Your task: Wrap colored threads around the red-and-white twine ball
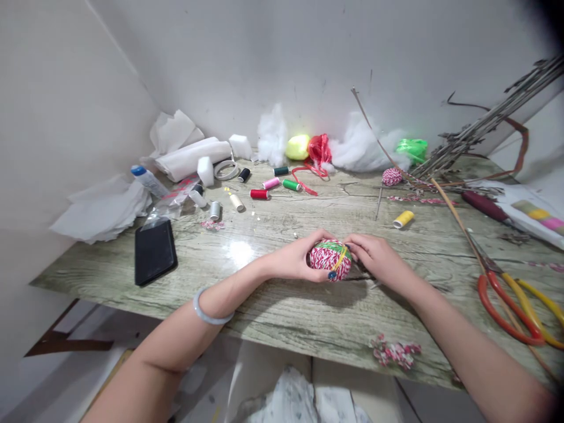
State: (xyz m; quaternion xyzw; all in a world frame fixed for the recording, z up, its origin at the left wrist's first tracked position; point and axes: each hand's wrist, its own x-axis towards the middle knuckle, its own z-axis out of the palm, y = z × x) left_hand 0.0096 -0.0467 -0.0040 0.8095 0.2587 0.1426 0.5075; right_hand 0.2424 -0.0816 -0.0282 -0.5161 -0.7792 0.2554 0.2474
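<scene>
A ball of red and white twine, crossed with green and yellow thread, sits just over the table. My left hand curls round it from the left, thumb in front and fingers behind. At the ball's right side my right hand has its fingers pinched together close to the yellow thread. Whatever lies between those fingertips is hidden or too small to make out. A yellow thread spool lies beyond my right hand.
Scissors and twigs occupy the right side. Thread spools, white stuffing and a small twine ball lie toward the wall. A black phone and white sheets are at left. Pink-white scraps lie near the front edge.
</scene>
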